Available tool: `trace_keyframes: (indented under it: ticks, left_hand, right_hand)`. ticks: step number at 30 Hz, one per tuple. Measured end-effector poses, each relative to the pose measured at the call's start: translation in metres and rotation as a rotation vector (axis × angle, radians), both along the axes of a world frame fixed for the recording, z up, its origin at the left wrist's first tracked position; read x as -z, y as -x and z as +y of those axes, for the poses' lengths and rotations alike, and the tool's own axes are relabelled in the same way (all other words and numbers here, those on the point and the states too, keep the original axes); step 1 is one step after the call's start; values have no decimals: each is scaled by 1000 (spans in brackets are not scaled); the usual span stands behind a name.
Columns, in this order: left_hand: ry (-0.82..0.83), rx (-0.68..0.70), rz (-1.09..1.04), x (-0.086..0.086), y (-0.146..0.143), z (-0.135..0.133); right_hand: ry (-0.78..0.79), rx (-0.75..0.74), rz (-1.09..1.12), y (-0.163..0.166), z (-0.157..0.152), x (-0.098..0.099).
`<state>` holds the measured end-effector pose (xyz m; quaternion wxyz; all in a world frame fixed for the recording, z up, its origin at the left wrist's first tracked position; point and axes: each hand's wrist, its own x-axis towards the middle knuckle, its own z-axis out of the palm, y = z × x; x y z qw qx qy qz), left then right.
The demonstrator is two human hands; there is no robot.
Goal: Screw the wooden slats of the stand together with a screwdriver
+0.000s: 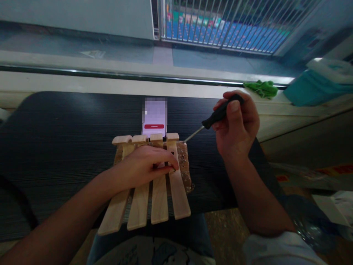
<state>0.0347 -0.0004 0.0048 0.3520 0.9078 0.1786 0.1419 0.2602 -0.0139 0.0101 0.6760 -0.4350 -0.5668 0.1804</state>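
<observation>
My right hand (239, 134) is wrapped round the black handle of a screwdriver (217, 115), raised to the right of a slatted wooden piece (159, 200). Its metal shaft slants down to the left, and the tip is near the far right slat. Across the pale slats lies my left hand (147, 160), thumb and finger brought together over the rightmost slat, near a dark hole. What they pinch, if anything, is too small to make out. Bubble wrap (184, 165) lies beneath the slats, whose near ends stick out past the table edge.
A lit phone (154, 117) lies on the black table (68, 125) beyond the slats. On the windowsill are a green cloth (261, 89) and a teal bin (314, 86) with a plastic liner. A clear plastic bottle (311, 221) is at the lower right.
</observation>
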Motion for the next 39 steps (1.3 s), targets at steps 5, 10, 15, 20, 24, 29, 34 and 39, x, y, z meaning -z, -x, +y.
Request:
trace_keyframes:
  ticks: [5,10,15,20,24,29,34,39]
  left_hand:
    - [6,2,-9,1,0,1]
    - [-1,6,-4,1,0,2]
    - [45,-6,23,-1,-1,1]
    - [74,-13,-18,-1,-2,1]
    - [73,-56,9,-1,-3,1]
    - [67,-35,-2,1,-3,2]
    - [37,24,-56,7,-1,6]
    - [29,8,-10,5,-4,6]
  right_hand:
    - [9,19,-5,1,0,-1]
    - [-7,-36,41,0,0,-1]
    - [-44,-16,44,0,0,-3]
    - [-131,-82,75,4,-7,-11]
    - [-91,-78,-23,6,-16,-14]
    - [-111,-254,-52,9,-21,-13]
    - [-115,-369,-116,11,-20,-11]
    - [-60,-417,-188,15,-25,-14]
